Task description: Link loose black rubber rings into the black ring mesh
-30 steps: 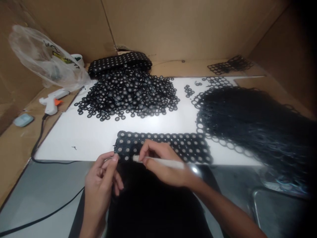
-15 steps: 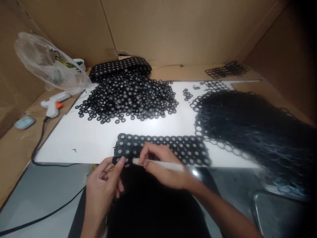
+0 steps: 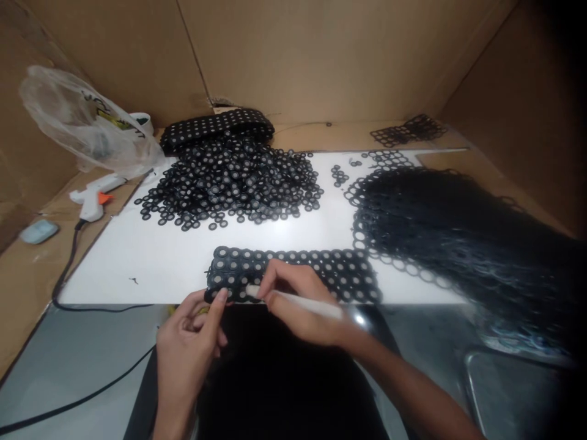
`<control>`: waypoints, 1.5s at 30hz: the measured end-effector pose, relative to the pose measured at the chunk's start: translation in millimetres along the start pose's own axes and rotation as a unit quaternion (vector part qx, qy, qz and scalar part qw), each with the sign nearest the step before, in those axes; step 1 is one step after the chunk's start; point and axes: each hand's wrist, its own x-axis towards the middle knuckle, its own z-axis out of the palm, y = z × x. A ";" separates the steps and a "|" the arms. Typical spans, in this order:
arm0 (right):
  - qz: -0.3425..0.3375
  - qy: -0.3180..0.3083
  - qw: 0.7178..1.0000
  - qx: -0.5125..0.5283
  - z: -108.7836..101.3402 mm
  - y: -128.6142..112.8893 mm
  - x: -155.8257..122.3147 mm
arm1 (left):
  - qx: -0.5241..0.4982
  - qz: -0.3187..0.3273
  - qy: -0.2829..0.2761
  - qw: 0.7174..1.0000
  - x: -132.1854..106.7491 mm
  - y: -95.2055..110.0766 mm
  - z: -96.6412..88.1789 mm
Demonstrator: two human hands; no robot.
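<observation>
A black panel of joined rings with pale round centres (image 3: 338, 267) lies along the front edge of the white board. My left hand (image 3: 187, 342) pinches its near left corner between thumb and fingers. My right hand (image 3: 298, 305) is closed around a slim white pen-like tool (image 3: 318, 307). The tool's light tip points left and rests at or just over the panel's lower rows, close to my left thumb. Whether the tip touches a ring I cannot tell. My right hand covers part of the panel's middle.
Behind the panel spreads a heap of small black ring pieces (image 3: 229, 183), with a rolled dotted panel (image 3: 215, 125) beyond. A large stack of black ring netting (image 3: 426, 214) fills the right. At left are a corded glue gun (image 3: 94, 201), a plastic bag (image 3: 87, 122) and a light-blue case (image 3: 39, 231).
The whole view has shifted slightly, so the table things appear a little further left. The tool's tip sits slightly higher on the panel. Both hands keep their grips.
</observation>
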 end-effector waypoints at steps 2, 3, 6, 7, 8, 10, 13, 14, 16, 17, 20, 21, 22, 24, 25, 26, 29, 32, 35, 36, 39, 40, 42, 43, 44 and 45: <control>0.007 0.004 1.000 -0.016 -5.2 0.1 -0.7 | 0.001 -0.006 -0.019 1.000 1.7 0.1 -1.5; 0.016 0.002 1.000 -0.023 -6.7 0.1 -0.6 | 0.003 -0.008 -0.036 0.999 1.7 0.6 -2.4; 0.046 -0.015 0.998 -0.029 -6.7 -0.2 1.5 | -0.014 -0.019 -0.089 0.996 -0.6 2.2 -3.2; 0.052 -0.019 0.998 -0.028 -5.8 -0.3 2.3 | -0.022 -0.022 -0.098 0.995 -1.6 2.4 -2.4; 0.056 -0.022 0.998 -0.029 -4.8 -0.4 2.9 | -0.026 -0.024 -0.099 0.994 -2.5 2.4 -1.1; 0.060 -0.024 0.997 -0.030 -3.4 -0.4 3.4 | -0.025 -0.024 -0.085 0.996 -3.7 1.9 2.4; 0.063 -0.021 0.998 -0.024 -3.3 0.3 2.5 | -0.012 -0.025 -0.066 0.997 -4.1 1.8 6.7; 0.064 -0.021 0.998 -0.017 -3.6 0.8 2.1 | -0.010 -0.027 -0.065 0.997 -4.0 2.2 7.1; 0.068 -0.025 0.997 0.000 -4.6 2.2 1.4 | -0.004 -0.030 -0.069 0.997 -3.6 3.6 6.7; 0.072 -0.026 0.997 0.008 -5.1 3.0 1.2 | -0.003 -0.031 -0.069 0.997 -3.4 4.3 6.0; 0.079 -0.026 0.996 0.020 -7.3 4.5 1.2 | -0.007 -0.035 -0.073 0.997 -2.5 4.5 4.0; 0.077 -0.026 0.996 0.022 -8.2 4.6 1.3 | -0.009 -0.036 -0.075 0.996 -2.4 3.8 3.7; 0.075 -0.027 0.997 0.024 -9.2 4.4 1.4 | -0.013 -0.036 -0.077 0.996 -2.5 2.9 3.7; 0.070 -0.030 0.997 0.025 -11.0 3.8 1.4 | -0.021 -0.031 -0.073 0.997 -3.8 1.4 4.4; 0.069 -0.031 0.997 0.025 -11.5 3.5 1.1 | -0.025 -0.025 -0.065 0.997 -4.9 1.2 5.1; 0.068 -0.034 0.997 0.025 -11.5 3.4 0.8 | -0.028 -0.019 -0.057 0.998 -6.5 1.5 5.8; 0.045 -0.043 0.998 0.001 -7.8 3.9 -0.7 | -0.023 -0.003 -0.032 0.999 -11.7 5.3 8.2; 0.012 -0.036 0.998 -0.041 -2.4 4.9 -2.0 | -0.014 0.006 -0.021 1.000 -13.7 8.2 9.0; 0.015 -0.034 0.999 -0.010 -3.6 3.9 -3.1 | -0.017 0.007 -0.023 1.000 -10.6 6.3 8.0; 0.017 -0.031 0.999 0.011 -6.1 2.9 -3.8 | -0.021 0.005 -0.028 0.999 -9.1 5.2 7.4; 0.017 -0.009 0.999 0.042 -16.2 0.0 -6.8 | -0.043 -0.010 -0.060 0.997 -6.7 4.3 6.1; 0.020 -0.007 0.999 0.039 -18.9 -0.4 -7.8 | -0.057 -0.019 -0.072 0.996 -7.0 5.2 6.1; 0.035 -0.014 0.999 0.034 -21.4 0.4 -9.1 | -0.081 -0.041 -0.096 0.991 -9.1 8.3 6.7; 0.046 -0.019 0.998 0.034 -21.2 1.5 -9.4 | -0.088 -0.051 -0.108 0.989 -10.5 10.0 7.3; 0.056 -0.021 0.998 0.035 -20.2 2.9 -9.3 | -0.089 -0.060 -0.115 0.988 -11.9 11.5 7.9; 0.064 -0.022 0.997 0.036 -18.6 4.2 -9.1 | -0.083 -0.066 -0.117 0.987 -13.0 12.5 8.4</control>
